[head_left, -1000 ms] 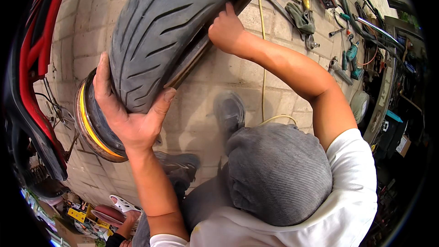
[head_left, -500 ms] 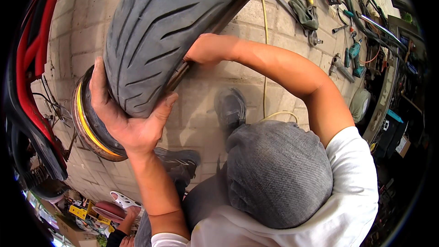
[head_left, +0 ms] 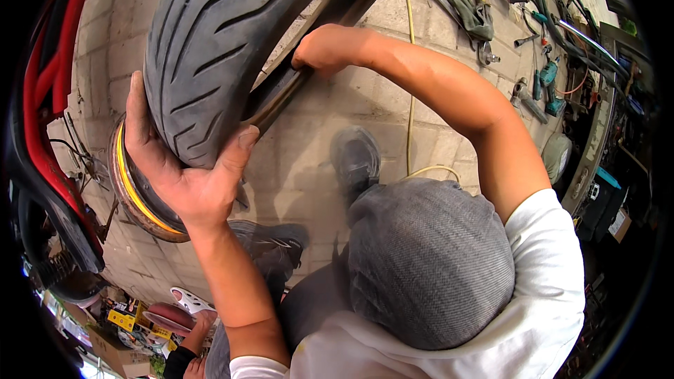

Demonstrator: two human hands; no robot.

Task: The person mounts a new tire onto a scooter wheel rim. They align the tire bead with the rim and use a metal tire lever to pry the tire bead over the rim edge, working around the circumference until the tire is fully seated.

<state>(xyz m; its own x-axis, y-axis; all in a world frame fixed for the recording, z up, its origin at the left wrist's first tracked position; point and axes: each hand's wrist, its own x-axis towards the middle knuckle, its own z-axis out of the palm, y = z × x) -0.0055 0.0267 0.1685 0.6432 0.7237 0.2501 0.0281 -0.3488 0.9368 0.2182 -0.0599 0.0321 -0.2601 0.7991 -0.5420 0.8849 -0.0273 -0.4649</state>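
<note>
A worn black motorcycle tire (head_left: 217, 49) is held up at the upper left, its grooved tread facing me. My left hand (head_left: 189, 186) cups its near end, thumb on one sidewall and fingers on the other side. At the tire's open inner side my right hand (head_left: 326, 49) is closed on the bead edge, its fingertips partly hidden. Behind the tire, a wheel rim (head_left: 133, 193) with a yellow stripe lies on the paving, partly covered by the tire and my left hand.
A red and black vehicle part (head_left: 45, 98) borders the left side. A yellow hose (head_left: 411, 98) runs over the paving. Wrenches, a work glove (head_left: 472, 15) and a teal power tool (head_left: 551, 88) lie to the right. Another person's sandaled foot (head_left: 193, 302) shows at lower left.
The tire has shifted left and turned, showing more of its hollow inner side. My left hand moved slightly up and left with it; my right hand moved up slightly along the bead.
</note>
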